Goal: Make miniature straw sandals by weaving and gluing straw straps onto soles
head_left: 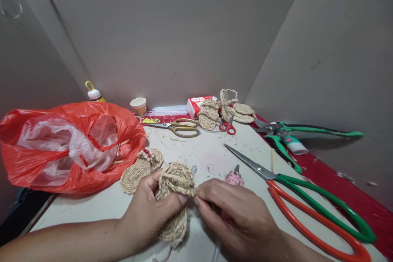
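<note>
Head: one slipper [176, 176] in two hands [150, 204]

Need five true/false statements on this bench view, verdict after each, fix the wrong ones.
1. The left hand grips a woven straw piece. True.
2. The right hand holds the gold-handled scissors. False: they lie on the table; that hand pinches the edge of the woven piece.
3. The paper cup stands upright. True.
4. The red bag is right of the green-and-orange-handled scissors. False: it is left of them.
5. Red and white beads sit on the woven slipper beside the bag. True.
</note>
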### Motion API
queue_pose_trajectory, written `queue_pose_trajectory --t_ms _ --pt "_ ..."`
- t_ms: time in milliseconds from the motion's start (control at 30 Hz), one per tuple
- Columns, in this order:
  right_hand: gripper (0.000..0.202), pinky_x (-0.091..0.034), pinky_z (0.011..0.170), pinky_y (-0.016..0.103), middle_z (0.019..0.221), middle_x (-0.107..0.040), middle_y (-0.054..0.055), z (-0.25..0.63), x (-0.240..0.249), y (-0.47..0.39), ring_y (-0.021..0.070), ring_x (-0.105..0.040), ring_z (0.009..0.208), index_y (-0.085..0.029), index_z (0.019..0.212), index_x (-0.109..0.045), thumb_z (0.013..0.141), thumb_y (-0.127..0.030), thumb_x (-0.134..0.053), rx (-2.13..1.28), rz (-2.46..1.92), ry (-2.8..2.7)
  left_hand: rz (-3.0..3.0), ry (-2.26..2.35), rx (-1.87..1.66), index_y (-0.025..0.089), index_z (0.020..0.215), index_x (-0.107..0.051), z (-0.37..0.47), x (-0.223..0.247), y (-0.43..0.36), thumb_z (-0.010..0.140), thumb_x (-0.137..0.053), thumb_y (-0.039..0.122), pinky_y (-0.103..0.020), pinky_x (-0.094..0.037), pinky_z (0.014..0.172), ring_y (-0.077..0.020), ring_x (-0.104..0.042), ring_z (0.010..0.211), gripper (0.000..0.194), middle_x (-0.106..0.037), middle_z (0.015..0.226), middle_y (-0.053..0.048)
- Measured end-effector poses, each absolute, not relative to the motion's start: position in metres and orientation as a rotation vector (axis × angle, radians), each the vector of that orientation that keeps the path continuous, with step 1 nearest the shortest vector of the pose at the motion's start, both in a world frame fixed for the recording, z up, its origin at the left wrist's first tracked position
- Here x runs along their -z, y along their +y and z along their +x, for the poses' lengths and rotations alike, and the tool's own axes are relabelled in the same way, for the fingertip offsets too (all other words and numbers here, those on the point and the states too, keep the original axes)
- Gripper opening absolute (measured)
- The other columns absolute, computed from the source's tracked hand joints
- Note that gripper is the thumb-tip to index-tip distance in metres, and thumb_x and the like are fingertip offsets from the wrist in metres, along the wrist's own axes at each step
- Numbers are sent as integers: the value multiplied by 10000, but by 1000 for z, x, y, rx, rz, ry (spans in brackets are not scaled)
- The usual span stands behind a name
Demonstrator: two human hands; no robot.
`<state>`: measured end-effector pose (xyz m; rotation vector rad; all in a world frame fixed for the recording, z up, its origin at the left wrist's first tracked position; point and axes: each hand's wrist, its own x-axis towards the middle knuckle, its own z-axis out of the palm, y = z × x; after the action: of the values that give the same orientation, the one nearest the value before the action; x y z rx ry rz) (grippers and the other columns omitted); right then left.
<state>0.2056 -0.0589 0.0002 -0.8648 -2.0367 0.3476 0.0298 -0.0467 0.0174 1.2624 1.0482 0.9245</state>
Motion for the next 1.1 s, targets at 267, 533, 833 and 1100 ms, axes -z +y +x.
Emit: queue_pose_trajectory --t_ms 267,533,833,1100 --pt "258 -390 540 239 592 -546 -3 208 3 -60 121 -503 542 -206 667 -484 889 -81 -441 -300 -881 -2100 1215 1044 -943 145 787 -631 32 -13 -47 774 -680 306 -217 -422 666 -136 -528 723 168 -626 767 -11" --pt "239 -381 533 230 618 -547 -6 209 3 -58 113 -483 546 -203 690 -487 898 -97 -435 -286 -853 -2202 1308 1133 -932 142 759 -621 29 -15 -45 780 -627 203 -213 -427 679 -130 -502 705 64 -606 733 0" --pt "156 -427 518 204 610 -603 -13 206 -1 -54 110 -568 537 -198 745 -584 871 -141 -513 -440 -978 -2035 1252 1132 -936 140 736 -629 29 -20 -41 739 -647 184 -199 -408 621 -115 -494 645 47 -598 685 13" --pt "127 -424 469 194 553 -585 -19 206 -10 -50 109 -518 471 -178 744 -626 826 -204 -532 -740 -1142 -1949 1113 1121 -960 138 738 -604 27 -16 -34 743 -650 221 -191 -366 561 -94 -457 589 95 -571 662 30"
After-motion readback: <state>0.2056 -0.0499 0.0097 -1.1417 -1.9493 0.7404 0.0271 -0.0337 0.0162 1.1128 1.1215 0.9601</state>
